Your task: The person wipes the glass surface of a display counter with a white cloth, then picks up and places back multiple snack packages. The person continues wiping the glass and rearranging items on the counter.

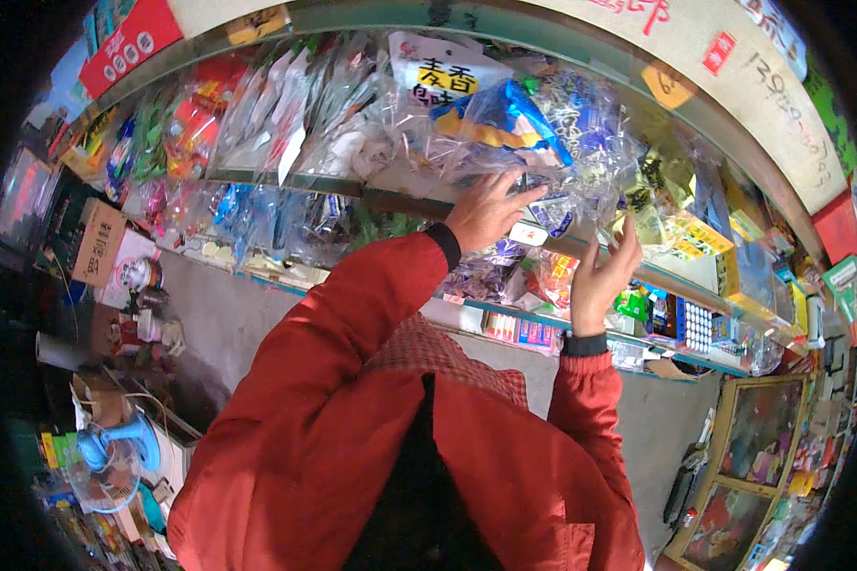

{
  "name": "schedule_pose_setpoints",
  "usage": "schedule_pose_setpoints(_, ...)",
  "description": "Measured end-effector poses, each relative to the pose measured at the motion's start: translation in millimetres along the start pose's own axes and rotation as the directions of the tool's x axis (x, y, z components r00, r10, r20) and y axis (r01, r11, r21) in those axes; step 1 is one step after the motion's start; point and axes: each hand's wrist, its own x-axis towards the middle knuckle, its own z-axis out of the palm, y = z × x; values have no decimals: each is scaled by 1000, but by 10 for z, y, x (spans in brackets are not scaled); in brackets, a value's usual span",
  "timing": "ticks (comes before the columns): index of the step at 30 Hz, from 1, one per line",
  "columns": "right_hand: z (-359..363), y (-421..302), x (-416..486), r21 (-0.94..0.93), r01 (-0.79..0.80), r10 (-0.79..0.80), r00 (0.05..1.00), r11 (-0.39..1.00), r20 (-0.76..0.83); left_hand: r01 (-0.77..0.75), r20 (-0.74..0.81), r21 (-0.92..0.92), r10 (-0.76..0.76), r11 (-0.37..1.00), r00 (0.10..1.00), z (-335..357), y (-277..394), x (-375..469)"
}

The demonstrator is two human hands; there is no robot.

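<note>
My left hand (pixel 491 211) lies with spread fingers at the front edge of the upper shelf, against a clear plastic bag (pixel 428 153). Beyond its fingertips is a clear bag of small blue-and-white wrapped packets (pixel 589 135). Palm up and fingers apart, my right hand (pixel 605 277) is below and right of that bag; whether its fingertips touch the plastic cannot be told. A white-topped snack package (pixel 446 71) bearing writing stands behind, with a blue and yellow wrapper (pixel 503 121) in front. Neither hand visibly grips anything.
Bagged goods crowd the shelves, with red packages (pixel 193 132) at left and a yellow box (pixel 753 278) at right. A lower shelf (pixel 464 314) holds packets and small boxes. A blue fan (pixel 111 457) stands lower left; a wood-framed cabinet (pixel 746 457) is lower right.
</note>
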Motion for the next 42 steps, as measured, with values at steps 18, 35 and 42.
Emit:
schedule_pose_setpoints(18, 591, -94, 95, -106, 381, -301, 847, 918, 438, 403, -680, -140, -384, 904, 625, -604, -110, -649)
schedule_pose_setpoints(35, 532, -22, 95, -91, 316, -243, 856, 944, 456, 480, -309, -383, -600, 789, 738, -401, -342, 242)
schedule_pose_setpoints(42, 307, -303, -26, 84, 195, -213, 903, 977, 374, 396, -411, -389, -542, 831, 733, -526, -330, 8)
